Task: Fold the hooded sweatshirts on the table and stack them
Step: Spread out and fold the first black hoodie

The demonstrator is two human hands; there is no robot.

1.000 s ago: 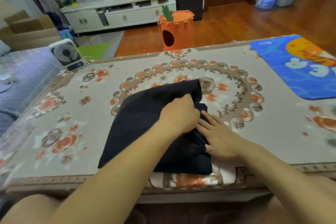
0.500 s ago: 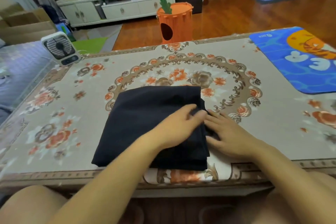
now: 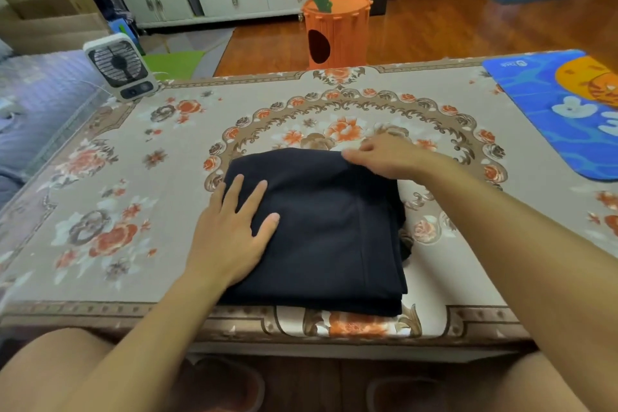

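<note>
A black hooded sweatshirt (image 3: 327, 231) lies folded into a thick rectangle near the front edge of the table (image 3: 140, 157), with several layers showing at its near edge. My left hand (image 3: 230, 234) lies flat on its left side, fingers straight and spread, partly over the cloth's left edge. My right hand (image 3: 384, 157) rests on the far right corner, fingers reaching over the far edge onto the tablecloth. It is slightly blurred, and no grip shows.
A small white fan (image 3: 120, 67) stands at the table's far left corner. A blue cartoon mat (image 3: 548, 110) covers the far right. An orange carrot-shaped bin (image 3: 334, 30) stands on the floor behind the table. My knees are under the front edge.
My left hand slid from the sweatshirt's right side to its left side. My right hand moved from the near right side up to the far right corner.
</note>
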